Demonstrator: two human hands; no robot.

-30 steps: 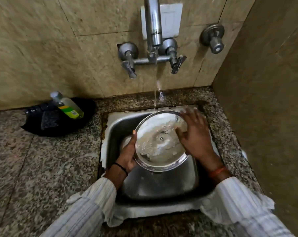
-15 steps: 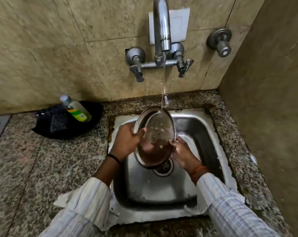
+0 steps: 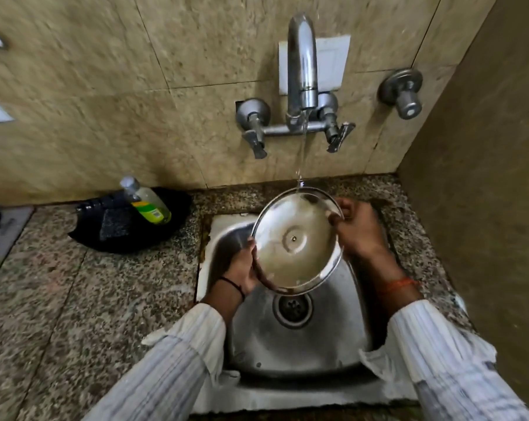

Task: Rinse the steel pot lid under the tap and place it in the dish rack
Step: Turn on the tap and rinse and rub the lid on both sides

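The person is holding the steel pot lid (image 3: 296, 243) over the sink (image 3: 290, 344), tilted, its far edge meeting the water from the tap (image 3: 301, 71). The left hand (image 3: 245, 265) is reaching in from the near-left — fingers clamped on the lid's left rim. The right hand (image 3: 358, 230) is bending in from the right, fingers pinching the upper right rim.

Lid (image 3: 296, 241) glossy steel; sink (image 3: 293, 344) dull steel; counter (image 3: 74, 299) speckled granite.
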